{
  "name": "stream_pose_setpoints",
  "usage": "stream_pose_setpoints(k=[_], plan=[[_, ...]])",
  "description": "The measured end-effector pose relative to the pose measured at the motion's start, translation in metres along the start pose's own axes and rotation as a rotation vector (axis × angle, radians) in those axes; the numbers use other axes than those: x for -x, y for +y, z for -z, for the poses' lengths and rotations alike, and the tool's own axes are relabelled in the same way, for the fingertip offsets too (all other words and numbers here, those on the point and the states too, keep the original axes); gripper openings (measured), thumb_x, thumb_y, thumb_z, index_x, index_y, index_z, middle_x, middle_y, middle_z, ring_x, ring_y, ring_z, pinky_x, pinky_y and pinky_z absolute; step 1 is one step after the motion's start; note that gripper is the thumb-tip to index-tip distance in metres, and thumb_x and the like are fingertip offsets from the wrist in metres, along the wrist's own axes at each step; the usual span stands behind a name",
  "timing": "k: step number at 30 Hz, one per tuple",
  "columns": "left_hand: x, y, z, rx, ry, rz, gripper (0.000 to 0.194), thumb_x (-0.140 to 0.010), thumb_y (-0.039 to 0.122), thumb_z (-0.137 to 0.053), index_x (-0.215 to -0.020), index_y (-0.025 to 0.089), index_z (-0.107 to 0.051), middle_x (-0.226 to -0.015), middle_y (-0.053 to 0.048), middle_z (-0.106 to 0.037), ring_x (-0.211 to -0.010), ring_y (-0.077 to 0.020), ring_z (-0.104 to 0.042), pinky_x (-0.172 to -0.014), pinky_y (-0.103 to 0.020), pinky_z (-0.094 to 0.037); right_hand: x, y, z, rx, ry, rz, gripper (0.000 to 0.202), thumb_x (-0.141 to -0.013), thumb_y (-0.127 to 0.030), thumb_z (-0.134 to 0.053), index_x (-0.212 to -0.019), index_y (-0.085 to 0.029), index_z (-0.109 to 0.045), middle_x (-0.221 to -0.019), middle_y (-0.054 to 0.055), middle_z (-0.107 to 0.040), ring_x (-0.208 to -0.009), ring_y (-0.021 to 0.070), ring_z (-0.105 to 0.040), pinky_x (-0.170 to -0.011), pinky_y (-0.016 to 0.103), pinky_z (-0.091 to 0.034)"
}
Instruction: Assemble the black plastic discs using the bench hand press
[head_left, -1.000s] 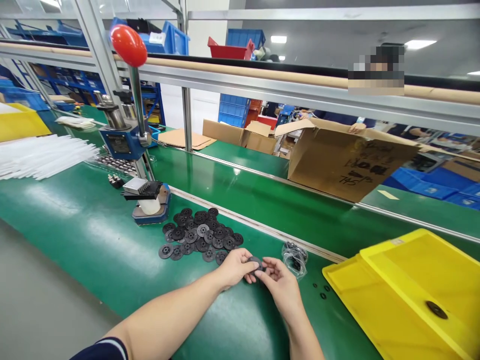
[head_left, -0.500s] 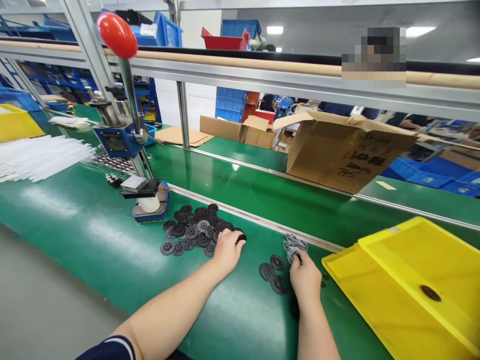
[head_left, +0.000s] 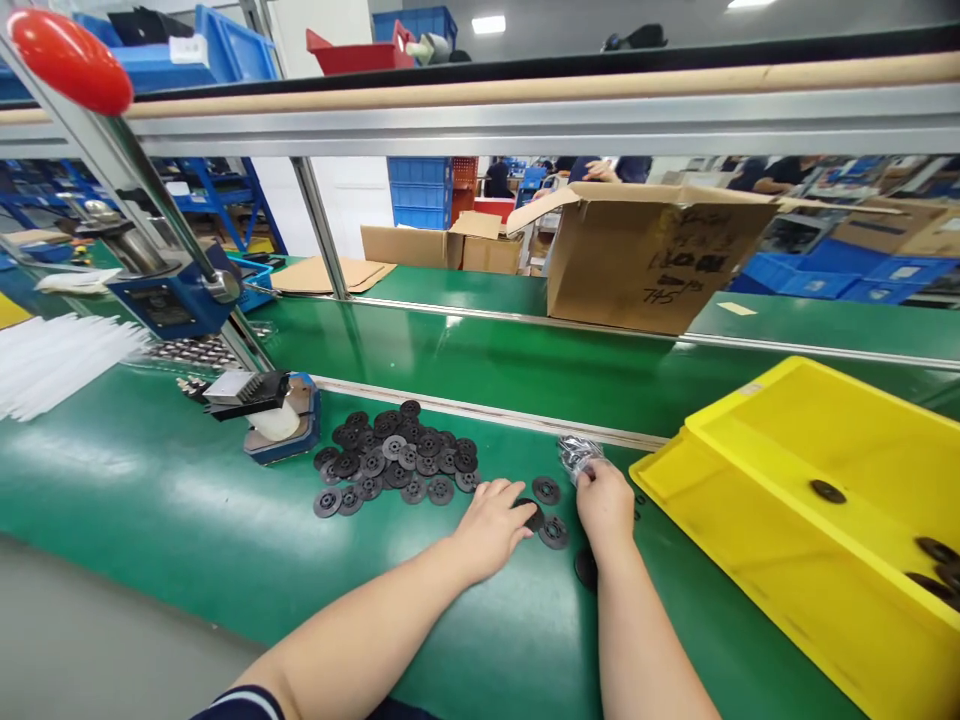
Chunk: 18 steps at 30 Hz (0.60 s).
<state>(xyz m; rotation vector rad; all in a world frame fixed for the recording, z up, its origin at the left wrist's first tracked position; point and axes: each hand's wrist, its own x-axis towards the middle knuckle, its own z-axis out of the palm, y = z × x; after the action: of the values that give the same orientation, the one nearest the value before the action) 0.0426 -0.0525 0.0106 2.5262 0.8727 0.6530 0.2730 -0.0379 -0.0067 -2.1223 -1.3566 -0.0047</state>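
Observation:
Near the middle of the green table, my left hand [head_left: 495,525] has its fingers spread, with the fingertips over a black disc [head_left: 531,514]. Two more discs lie beside it, one of them this ribbed disc [head_left: 553,532]. My right hand [head_left: 604,500] is closed at the near edge of a clear plastic bag of small metal parts [head_left: 579,455]; its fingertips are partly hidden. Another dark disc [head_left: 586,568] shows beside my right wrist. A heap of black discs [head_left: 396,450] lies to the left of my hands.
A hand press [head_left: 169,300] with a red knob [head_left: 71,60] stands at the left. Yellow trays [head_left: 750,490] holding several discs sit at the right. Behind are a cardboard box [head_left: 637,260] and a metal rail [head_left: 480,130]. White strips [head_left: 67,360] lie far left.
My left hand has moved right from the heap to the separate discs, and its fingers have spread. My right hand stays at the bag. The view has shifted, showing more of the yellow trays.

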Motion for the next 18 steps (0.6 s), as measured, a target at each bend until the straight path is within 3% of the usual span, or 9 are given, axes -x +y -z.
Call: stream_pose_setpoints(k=[5, 8, 11, 13, 15, 18], plan=[[-0.002, -0.009, 0.006, 0.278, 0.112, 0.071, 0.024, -0.094, 0.030, -0.048, -0.104, 0.020, -0.068, -0.111, -0.009, -0.069, -0.105, -0.0233, -0.058, -0.095, -0.042, -0.043, -0.003, -0.001, 0.003, -0.150, -0.014, -0.037, 0.019, -0.070, -0.024, -0.049, -0.077, -0.017, -0.066, -0.085, 0.012, -0.063, -0.086, 0.0272, -0.057, -0.084, 0.038, -0.042], [-0.004, -0.013, 0.002, 0.594, 0.219, 0.292, 0.033, -0.095, 0.040, -0.042, -0.088, 0.016, -0.064, -0.083, -0.008, -0.070, -0.080, -0.0191, -0.065, -0.076, -0.035, -0.051, -0.004, -0.003, 0.006, -0.282, -0.002, -0.099, 0.014, -0.065, -0.023, -0.052, -0.069, -0.018, -0.064, -0.081, 0.011, -0.063, -0.086, 0.0277, -0.057, -0.084, 0.039, -0.042], [-0.010, -0.016, -0.002, 1.037, 0.270, 0.562, 0.039, -0.088, 0.054, -0.048, -0.086, 0.016, -0.054, -0.063, -0.002, -0.062, -0.055, -0.0170, -0.064, -0.048, -0.026, -0.046, -0.002, -0.006, 0.011, -0.462, 0.035, -0.204, 0.017, -0.064, -0.027, -0.058, -0.076, -0.018, -0.067, -0.081, 0.009, -0.064, -0.083, 0.0267, -0.058, -0.080, 0.040, -0.043], [-0.015, -0.019, -0.002, 1.274, 0.286, 0.638, 0.045, -0.080, 0.059, -0.056, -0.089, 0.015, -0.050, -0.062, -0.001, -0.061, -0.049, -0.0175, -0.064, -0.043, -0.024, -0.044, 0.002, -0.009, 0.015, -0.626, 0.056, -0.293, 0.030, -0.065, -0.035, -0.063, -0.090, -0.017, -0.066, -0.080, 0.007, -0.064, -0.072, 0.0227, -0.057, -0.069, 0.037, -0.045], [-0.018, -0.021, 0.000, 1.404, 0.310, 0.656, 0.050, -0.072, 0.056, -0.066, -0.092, 0.014, -0.049, -0.067, -0.003, -0.064, -0.053, -0.0193, -0.067, -0.047, -0.026, -0.049, 0.006, -0.014, 0.019, -0.821, 0.046, -0.371, 0.044, -0.065, -0.043, -0.067, -0.100, -0.017, -0.062, -0.075, 0.004, -0.060, -0.061, 0.0173, -0.054, -0.056, 0.031, -0.042], [-0.020, -0.022, 0.002, 1.458, 0.350, 0.676, 0.058, -0.063, 0.051, -0.076, -0.096, 0.012, -0.050, -0.071, -0.005, -0.066, -0.060, -0.0221, -0.070, -0.053, -0.029, -0.054, 0.011, -0.026, 0.027, -1.099, -0.050, -0.436, 0.054, -0.057, -0.047, -0.075, -0.097, -0.017, -0.056, -0.067, -0.002, -0.051, -0.056, 0.0124, -0.050, -0.048, 0.024, -0.036]])
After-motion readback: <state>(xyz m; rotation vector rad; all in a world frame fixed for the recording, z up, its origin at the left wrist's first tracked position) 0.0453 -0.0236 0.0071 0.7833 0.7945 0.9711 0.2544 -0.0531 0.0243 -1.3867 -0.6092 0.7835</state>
